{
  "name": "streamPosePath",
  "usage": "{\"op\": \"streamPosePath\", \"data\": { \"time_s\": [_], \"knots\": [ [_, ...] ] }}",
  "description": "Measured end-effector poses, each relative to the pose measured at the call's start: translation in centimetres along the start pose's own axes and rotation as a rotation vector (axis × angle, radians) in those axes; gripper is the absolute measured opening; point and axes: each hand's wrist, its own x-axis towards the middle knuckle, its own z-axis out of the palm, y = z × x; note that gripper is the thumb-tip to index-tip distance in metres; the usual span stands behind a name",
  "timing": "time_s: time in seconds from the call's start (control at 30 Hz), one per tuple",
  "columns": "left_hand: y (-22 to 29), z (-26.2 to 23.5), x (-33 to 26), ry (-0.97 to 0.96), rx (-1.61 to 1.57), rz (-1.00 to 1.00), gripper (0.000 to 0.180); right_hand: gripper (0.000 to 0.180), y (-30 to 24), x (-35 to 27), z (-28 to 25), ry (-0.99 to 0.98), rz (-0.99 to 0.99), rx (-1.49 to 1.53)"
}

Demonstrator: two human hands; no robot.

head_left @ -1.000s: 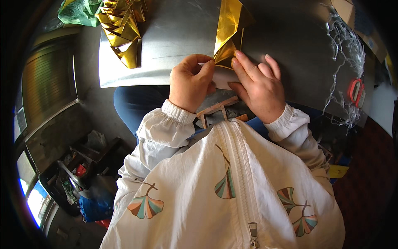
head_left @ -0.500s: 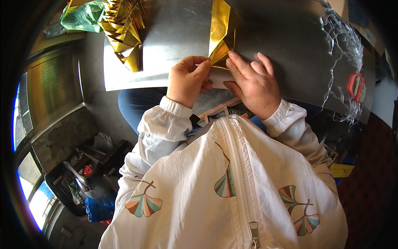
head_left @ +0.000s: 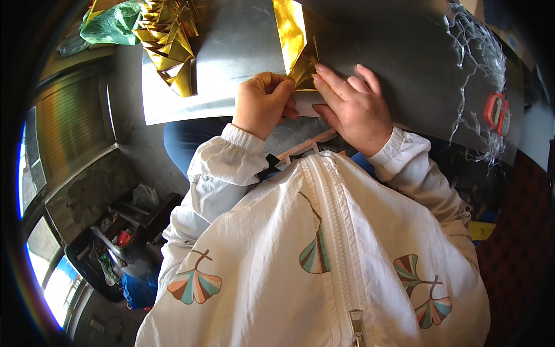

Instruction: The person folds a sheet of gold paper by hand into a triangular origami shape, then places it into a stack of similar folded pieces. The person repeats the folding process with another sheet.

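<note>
Left hand [head_left: 263,104] grip pinching gold foil [head_left: 295,46] edge; right hand [head_left: 352,107] fingers flat, pinning fold against surface [head_left: 393,52] for crease.

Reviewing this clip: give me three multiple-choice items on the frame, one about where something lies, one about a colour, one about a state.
1. Where does the pile of folded gold pieces lie?
A. At the far left of the grey board
B. On the person's lap
C. Beside the red scissors

2. What colour is the sheet being worked on?
A. Silver
B. Gold
C. Blue

3. How does the left hand stand to the sheet?
A. Flat on the board, away from it
B. Pinching its near corner with its fingers
C. Raised clear of it

Answers:
1 A, the pile sits at the board's far left edge, next to a green bag.
2 B, the foil shines gold.
3 B, the left fingers close on the corner while the right hand presses beside it.
</note>
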Motion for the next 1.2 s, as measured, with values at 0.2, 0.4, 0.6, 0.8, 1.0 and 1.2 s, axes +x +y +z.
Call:
{"op": "streamPosePath", "data": {
  "time_s": [0.2,0.4,0.6,0.8,1.0,1.2],
  "knots": [
    [-0.5,-0.3,-0.1,-0.020,-0.038,-0.018,0.021,0.036,-0.1,0.9,0.6,0.062,0.009,0.039],
    [-0.2,-0.1,-0.4,0.007,-0.115,-0.065,0.023,0.025,-0.3,1.2,0.7,0.103,-0.082,-0.014],
    [0.3,0.5,0.1,0.072,-0.001,-0.024,0.029,0.021,-0.1,1.3,0.9,0.105,-0.145,-0.035],
    [-0.2,1.0,0.0,0.161,0.006,0.080,0.025,0.017,0.1,1.6,0.6,0.114,-0.181,-0.044],
    [-0.1,1.2,0.4,0.173,0.066,0.054,0.022,0.023,0.4,2.4,0.4,-0.004,-0.140,0.000],
    [-0.2,1.3,0.4,0.177,0.083,0.074,0.019,0.035,0.2,2.7,0.8,-0.028,-0.079,0.036]
  ]
}}
